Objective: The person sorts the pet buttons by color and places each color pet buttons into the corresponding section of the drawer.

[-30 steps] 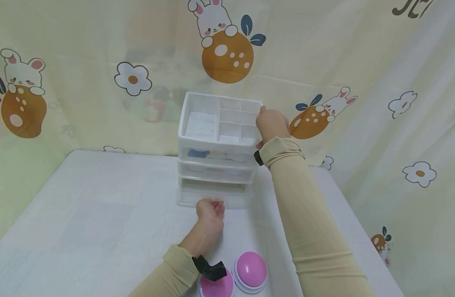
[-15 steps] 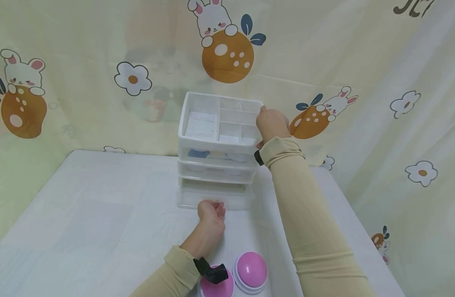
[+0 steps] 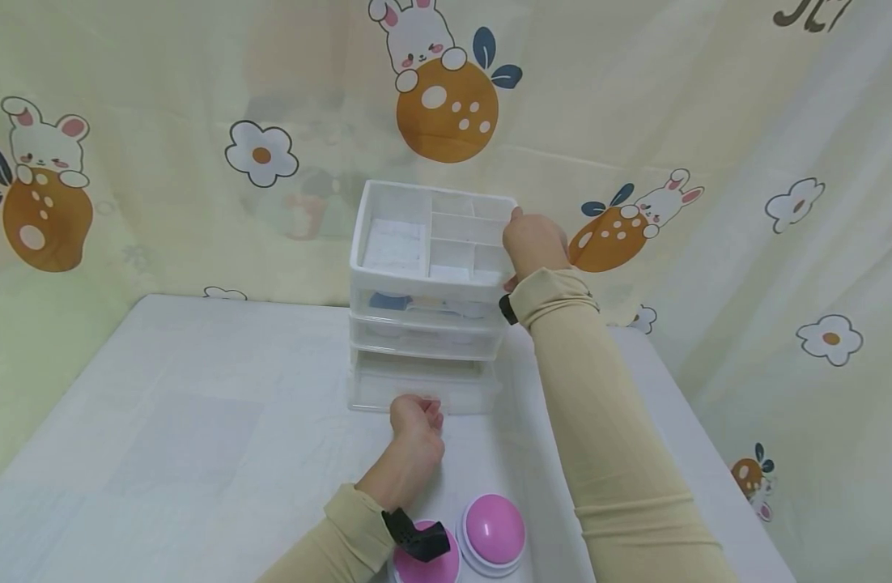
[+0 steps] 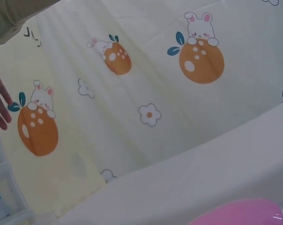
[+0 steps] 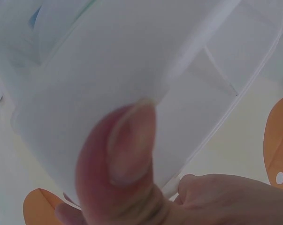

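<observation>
A white plastic drawer organizer point(image 3: 426, 279) with a divided top tray stands at the back of the table. Its see-through bottom drawer point(image 3: 460, 390) sticks out toward me. My left hand point(image 3: 415, 437) has its fingers curled at the front edge of that drawer; the drawer hides part of the contact. My right hand point(image 3: 535, 247) grips the organizer's upper right side. In the right wrist view the right thumb point(image 5: 127, 150) lies against the frosted plastic wall point(image 5: 99, 79). A blue item point(image 3: 389, 301) shows inside the top drawer.
Two pink domed things with white bases, the right one point(image 3: 494, 530) in fuller view, stand near the table's front, one partly behind my left wrist strap point(image 3: 417, 538). A patterned curtain point(image 3: 307, 97) hangs behind the white table point(image 3: 162, 421).
The bottom drawer has slid out slightly toward me, and my left hand has moved back with it. My right hand and the organizer's body stay in place.
</observation>
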`<state>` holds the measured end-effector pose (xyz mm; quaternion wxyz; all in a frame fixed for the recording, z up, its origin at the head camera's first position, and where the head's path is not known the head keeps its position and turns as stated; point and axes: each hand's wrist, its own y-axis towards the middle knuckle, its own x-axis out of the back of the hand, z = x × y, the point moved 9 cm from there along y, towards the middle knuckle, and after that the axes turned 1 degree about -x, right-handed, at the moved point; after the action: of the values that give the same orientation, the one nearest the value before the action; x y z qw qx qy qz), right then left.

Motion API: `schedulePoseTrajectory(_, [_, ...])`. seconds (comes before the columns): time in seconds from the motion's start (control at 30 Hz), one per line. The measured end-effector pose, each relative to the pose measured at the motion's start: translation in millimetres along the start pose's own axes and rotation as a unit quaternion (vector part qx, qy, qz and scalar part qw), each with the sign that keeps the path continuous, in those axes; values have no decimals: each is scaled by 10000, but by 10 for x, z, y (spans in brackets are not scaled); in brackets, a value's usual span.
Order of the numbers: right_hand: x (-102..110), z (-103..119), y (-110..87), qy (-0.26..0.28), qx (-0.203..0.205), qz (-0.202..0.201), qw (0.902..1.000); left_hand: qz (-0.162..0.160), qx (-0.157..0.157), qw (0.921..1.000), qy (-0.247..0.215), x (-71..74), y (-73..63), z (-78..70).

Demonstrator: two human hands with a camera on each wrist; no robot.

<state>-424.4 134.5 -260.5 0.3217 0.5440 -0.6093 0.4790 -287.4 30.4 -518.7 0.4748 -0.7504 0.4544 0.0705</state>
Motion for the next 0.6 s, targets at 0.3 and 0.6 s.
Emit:
schedulePoseTrajectory(0.3, [-8,-2,10,206,31,117,9997,-2,-37,10000,23,20,8,1])
schedulePoseTrajectory(0.6, [-9,-8,-3,232,46,173,9996,-38,-19,10000,37,19,6,15])
